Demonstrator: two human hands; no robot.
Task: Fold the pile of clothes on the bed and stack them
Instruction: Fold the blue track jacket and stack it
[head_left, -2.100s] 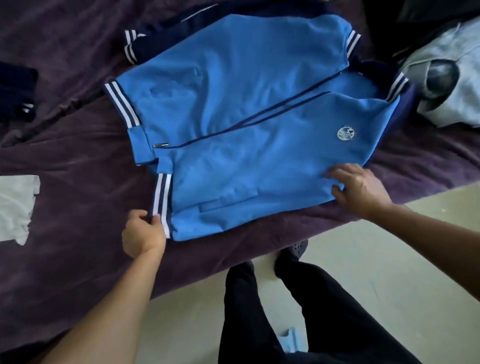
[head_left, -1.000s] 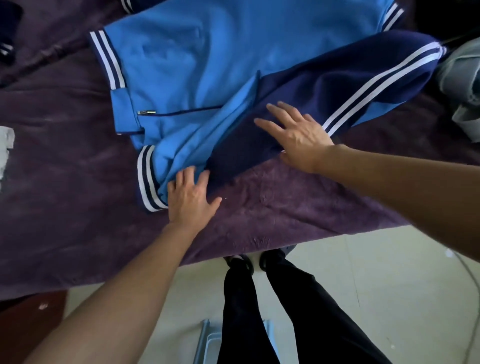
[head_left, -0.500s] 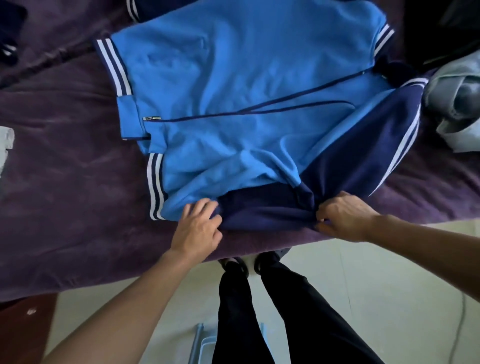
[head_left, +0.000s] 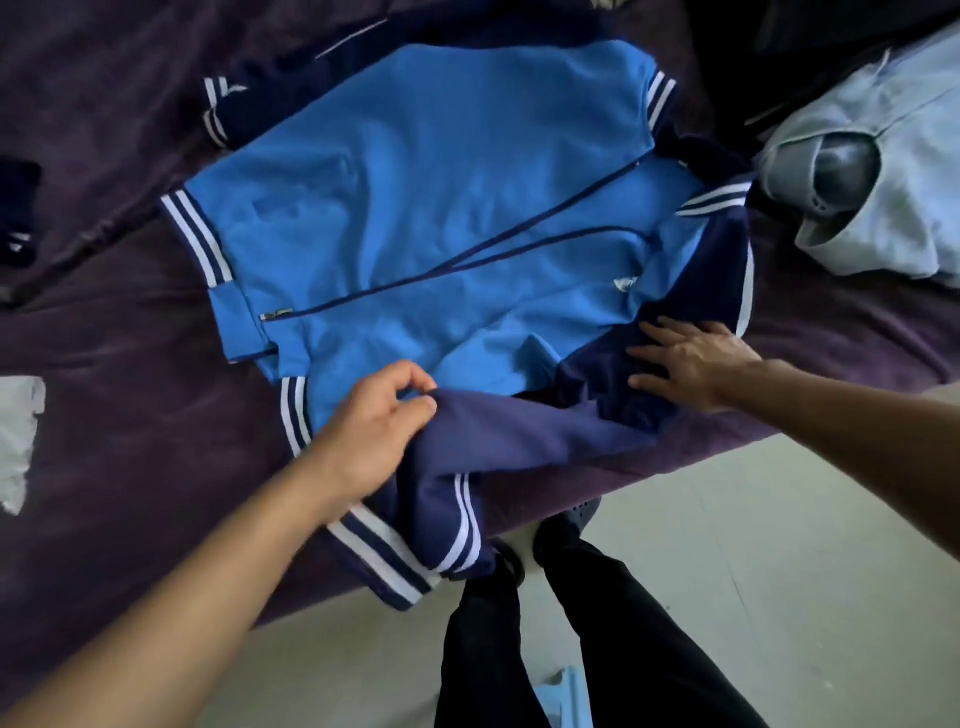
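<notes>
On the purple bed (head_left: 130, 415), the blue track jacket (head_left: 415, 208) lies spread mid-frame by the near edge. The left hand (head_left: 374, 421) pinches its navy sleeve (head_left: 519, 436), cuff overhanging; the right hand (head_left: 691, 364) presses flat.

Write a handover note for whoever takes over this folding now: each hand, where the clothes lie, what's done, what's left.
Left hand grips the navy sleeve, whose cuff hangs over the bed edge. Right hand lies flat on the sleeve near the shoulder.
Blue jacket is spread front-up on the purple bed cover; grey garment lies crumpled at the right.
Done: jacket laid flat.
Left: fold sleeves in, fold jacket and grey garment, stack.
</notes>
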